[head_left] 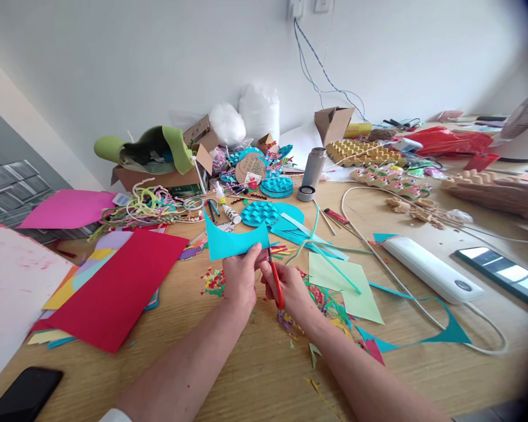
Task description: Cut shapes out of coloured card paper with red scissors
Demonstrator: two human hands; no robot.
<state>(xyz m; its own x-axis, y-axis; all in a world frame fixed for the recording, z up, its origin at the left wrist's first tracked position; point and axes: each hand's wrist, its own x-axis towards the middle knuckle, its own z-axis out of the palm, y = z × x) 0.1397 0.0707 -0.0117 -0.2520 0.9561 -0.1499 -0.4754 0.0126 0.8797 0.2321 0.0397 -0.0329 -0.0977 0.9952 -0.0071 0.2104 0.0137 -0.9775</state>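
Note:
My left hand (242,275) pinches a piece of blue paper (235,243) whose upper edge is cut in a deep curve. In my right hand (293,287) is a pair of scissors (276,281) with red handles. The blades point up and meet the paper's right edge. Below and around my hands lie small coloured paper snippets (213,281) on the wooden table. Just beyond the paper are a round blue bumpy disc (259,214) and a white glue bottle (232,214). A pale green sheet (347,284) lies to the right of my right hand.
Red paper (123,287) tops a coloured stack at left, near a black phone (24,392). A grey thermos (314,167) stands at the back. On the right are a white power strip (431,268), its looping cord and another phone (506,281). Blue paper offcuts (446,325) lie nearby.

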